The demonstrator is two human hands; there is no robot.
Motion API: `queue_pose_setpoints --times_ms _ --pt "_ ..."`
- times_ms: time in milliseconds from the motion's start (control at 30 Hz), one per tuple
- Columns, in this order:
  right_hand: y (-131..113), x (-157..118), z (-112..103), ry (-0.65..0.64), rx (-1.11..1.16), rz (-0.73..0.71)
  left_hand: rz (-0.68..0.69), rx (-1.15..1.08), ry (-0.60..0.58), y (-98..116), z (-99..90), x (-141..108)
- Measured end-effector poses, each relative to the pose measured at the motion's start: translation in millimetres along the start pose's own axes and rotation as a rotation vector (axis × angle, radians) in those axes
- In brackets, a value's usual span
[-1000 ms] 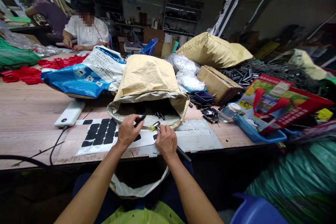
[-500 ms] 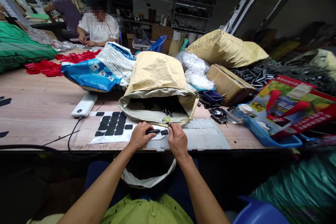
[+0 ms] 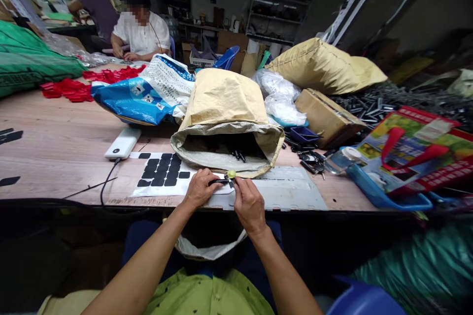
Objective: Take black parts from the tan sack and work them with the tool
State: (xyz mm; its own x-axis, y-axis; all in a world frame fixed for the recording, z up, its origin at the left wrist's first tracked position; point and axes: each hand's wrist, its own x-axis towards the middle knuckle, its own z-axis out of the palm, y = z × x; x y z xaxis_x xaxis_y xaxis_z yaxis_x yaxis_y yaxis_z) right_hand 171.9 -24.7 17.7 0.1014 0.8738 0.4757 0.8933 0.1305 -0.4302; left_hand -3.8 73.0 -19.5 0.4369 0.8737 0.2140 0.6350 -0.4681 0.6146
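My left hand (image 3: 200, 188) is closed around a slim black tube-like piece (image 3: 219, 181), which points right. My right hand (image 3: 250, 203) pinches a small tool-like thing with a round yellow-green part (image 3: 231, 174); its exact kind is too small to make out. The yellow-green part is at the right end of the black piece; whether they touch I cannot tell. Behind both hands lies a tan paper sack (image 3: 229, 96), its mouth facing me, with several black pieces (image 3: 238, 155) inside. Left of my left hand is a white sheet (image 3: 148, 190) bearing rows of black rounded-square pads (image 3: 161, 169).
A white power bank (image 3: 123, 143) with a cable lies at left, near a blue-and-white sack (image 3: 136, 101). To the right are a wooden box (image 3: 328, 118), loose black parts and a blue tray (image 3: 391, 197). An open bag (image 3: 212, 252) hangs below the table edge. Two people sit behind.
My right hand has brought the yellow-green part slightly left and down toward the end of the black piece. The camera view has shifted slightly.
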Motion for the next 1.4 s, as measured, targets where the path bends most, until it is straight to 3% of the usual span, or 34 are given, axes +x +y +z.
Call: queue_pose_setpoints --times_ms 267,467,667,933,1067,1200,1400 --pt "-5.9 2.1 3.8 -0.004 -0.002 -0.014 0.008 -0.047 0.008 -3.9 2.0 0.5" --pt "-12.6 1.5 11.5 -0.094 0.011 -0.035 -0.014 -0.077 0.07 -0.9 2.5 -0.3" --pt "7.4 20.2 8.3 -0.017 -0.092 0.044 0.006 -0.036 0.021 1.1 -1.1 0.2" --pt "30.2 30.3 26.5 -0.07 -0.25 0.071 0.045 0.006 0.005 -4.3 -0.9 0.7" --pt "19.5 27.3 17.7 -0.074 -0.182 -0.032 0.05 0.008 0.001 -5.4 0.0 0.4" --pt "5.7 30.0 10.8 -0.192 -0.106 -0.218 0.057 0.01 -0.022 -7.0 0.5 -0.1" --pt "3.5 32.8 21.6 -0.28 -0.193 -0.264 0.075 0.033 -0.045 -7.3 -0.2 -1.2"
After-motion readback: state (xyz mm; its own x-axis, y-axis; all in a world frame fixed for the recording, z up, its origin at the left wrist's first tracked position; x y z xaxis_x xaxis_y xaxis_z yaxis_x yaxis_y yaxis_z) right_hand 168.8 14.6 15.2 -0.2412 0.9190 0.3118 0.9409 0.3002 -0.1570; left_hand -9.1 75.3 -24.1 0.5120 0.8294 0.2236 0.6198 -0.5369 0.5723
